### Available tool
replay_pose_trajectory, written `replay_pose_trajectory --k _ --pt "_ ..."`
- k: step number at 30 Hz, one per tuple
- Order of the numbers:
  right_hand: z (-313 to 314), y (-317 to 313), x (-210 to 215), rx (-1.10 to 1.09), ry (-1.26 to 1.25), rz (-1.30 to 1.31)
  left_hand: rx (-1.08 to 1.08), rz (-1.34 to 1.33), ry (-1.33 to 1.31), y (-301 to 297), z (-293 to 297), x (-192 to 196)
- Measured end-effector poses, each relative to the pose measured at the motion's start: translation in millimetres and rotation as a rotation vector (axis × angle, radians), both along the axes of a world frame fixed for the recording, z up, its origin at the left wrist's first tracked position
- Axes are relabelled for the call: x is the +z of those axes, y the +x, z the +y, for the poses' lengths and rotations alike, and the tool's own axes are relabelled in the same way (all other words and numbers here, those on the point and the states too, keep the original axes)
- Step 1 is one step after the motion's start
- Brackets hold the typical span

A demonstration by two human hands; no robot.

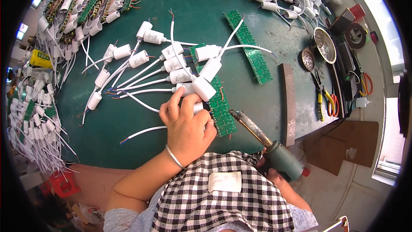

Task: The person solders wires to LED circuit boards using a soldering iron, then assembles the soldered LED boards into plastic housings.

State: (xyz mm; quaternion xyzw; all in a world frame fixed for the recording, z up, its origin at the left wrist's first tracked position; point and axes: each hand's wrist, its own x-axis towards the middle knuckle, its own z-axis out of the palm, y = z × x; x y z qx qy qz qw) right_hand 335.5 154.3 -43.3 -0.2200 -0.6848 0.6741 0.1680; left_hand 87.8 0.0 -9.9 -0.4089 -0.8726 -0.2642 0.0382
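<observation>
A black-and-white checked cloth apron (pixel 184 210) sits below the nearer long green circuit-board strip (pixel 223 118). Left of it, the left hand (pixel 186 122) arches over a white plastic cylinder (pixel 198 108), pinch unclear; right, the right hand (pixel 274 176) clasps a green-handled, dark-tipped soldering iron (pixel 271 147).

Left hand (pixel 187 124) lies palm-down, fingers (pixel 174 105) bent toward twelve o'clock; right hand (pixel 275 177), partly hidden, grips near five o'clock.

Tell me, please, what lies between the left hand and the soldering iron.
In the head view, a green circuit board lies between the left hand and the soldering iron.
</observation>
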Motion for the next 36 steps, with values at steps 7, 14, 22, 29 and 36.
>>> replay_pose_trajectory --k 7,14,22,29,36 --pt "-7.2 -15.1 11.8 -0.054 -0.082 0.038 0.001 0.006 0.001 0.4 -1.6 1.5" --pt "-21.8 -89.0 44.6 -0.185 -0.479 0.241 -0.009 -0.007 0.005 0.0 0.7 0.1" --pt "-26.0 -94.9 29.6 -0.083 -0.712 0.266 0.008 0.003 0.022 -3.6 -4.8 2.9" --pt "-24.0 -102.4 34.4 -0.156 -0.575 0.285 0.031 0.033 0.114 -3.2 -8.3 -3.2" --pt "-20.6 -85.6 43.1 -0.307 -0.455 0.227 0.308 0.236 0.074 -74.3 -91.5 36.7"
